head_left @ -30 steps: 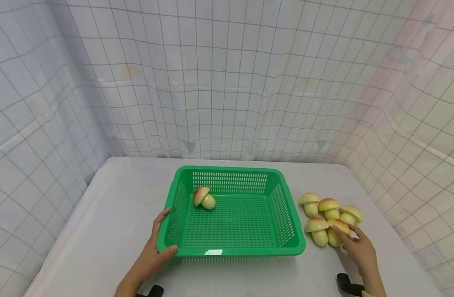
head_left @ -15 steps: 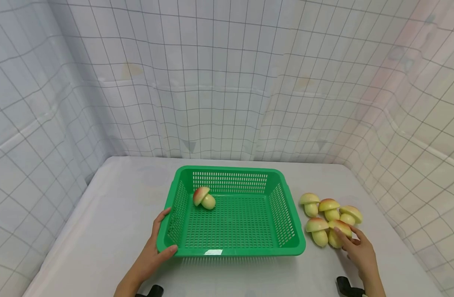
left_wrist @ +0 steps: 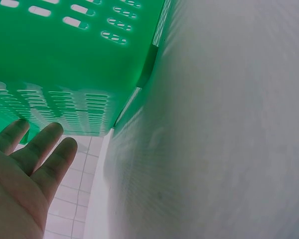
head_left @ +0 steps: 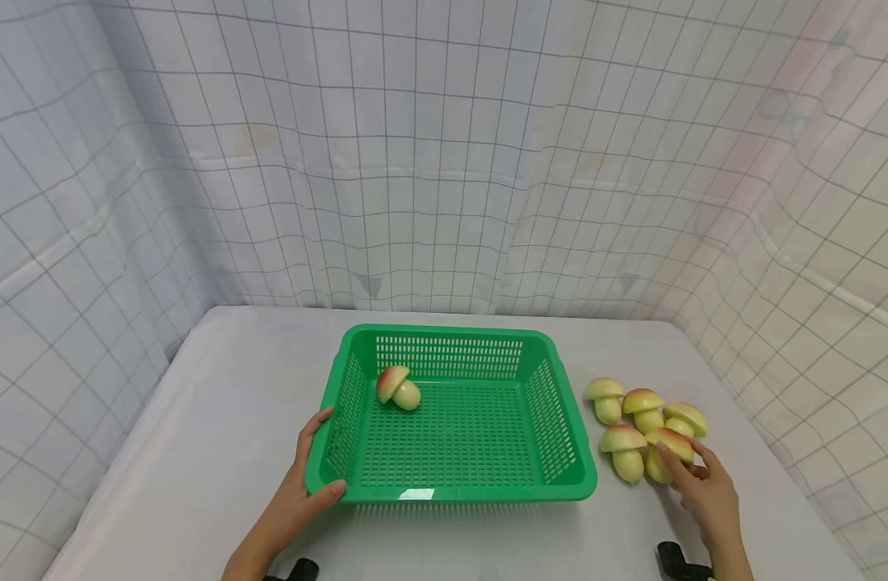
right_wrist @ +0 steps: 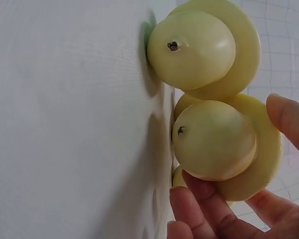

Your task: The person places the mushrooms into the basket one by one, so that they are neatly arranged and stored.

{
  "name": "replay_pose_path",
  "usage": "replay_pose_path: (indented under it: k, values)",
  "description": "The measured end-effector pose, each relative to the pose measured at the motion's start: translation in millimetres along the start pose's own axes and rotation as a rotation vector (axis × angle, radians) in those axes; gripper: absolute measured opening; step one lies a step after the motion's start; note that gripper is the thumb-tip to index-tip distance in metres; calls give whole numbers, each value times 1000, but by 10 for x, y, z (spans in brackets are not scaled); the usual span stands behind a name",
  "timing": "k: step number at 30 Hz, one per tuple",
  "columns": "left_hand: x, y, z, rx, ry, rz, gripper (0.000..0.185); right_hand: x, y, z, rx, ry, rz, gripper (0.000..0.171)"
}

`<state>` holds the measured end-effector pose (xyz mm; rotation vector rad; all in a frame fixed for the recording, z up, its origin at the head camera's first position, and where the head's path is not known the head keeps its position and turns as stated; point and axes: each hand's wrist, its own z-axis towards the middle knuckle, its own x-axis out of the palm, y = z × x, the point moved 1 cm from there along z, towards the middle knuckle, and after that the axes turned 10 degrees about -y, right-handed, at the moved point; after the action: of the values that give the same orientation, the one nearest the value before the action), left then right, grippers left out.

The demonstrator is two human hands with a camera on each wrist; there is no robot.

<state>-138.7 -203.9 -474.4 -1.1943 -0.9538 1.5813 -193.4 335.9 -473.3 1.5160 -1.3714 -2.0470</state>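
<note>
Gripping the near-left corner of the green basket [head_left: 451, 420], the left hand [head_left: 299, 492] has its thumb over the rim. One mushroom [head_left: 396, 387] lies inside, toward the basket's far-left corner. Right of the basket, near the tabletop's [head_left: 219, 436] right edge, five mushrooms cluster; the right hand [head_left: 705, 488] pinches the nearest mushroom [head_left: 665, 452].

I see bright, even light from above, with soft shadows only under the green basket [head_left: 553, 487] (a small white glare spot sits on its near rim); the head view bows the gridded walls at its edges. My wrist views are soft and close, the fingers [right_wrist: 289, 118] slightly blurred.
</note>
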Motion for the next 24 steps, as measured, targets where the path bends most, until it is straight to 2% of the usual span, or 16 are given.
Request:
replay_pose_path:
  k: [12,24]
  values:
    - [3,5,3,-6,-2,-4,84,-57,107,-31,-21,-91,-59,87]
    - [4,14,7,0,3,-28,83,-119,309,-97,-99,-127,-22,77]
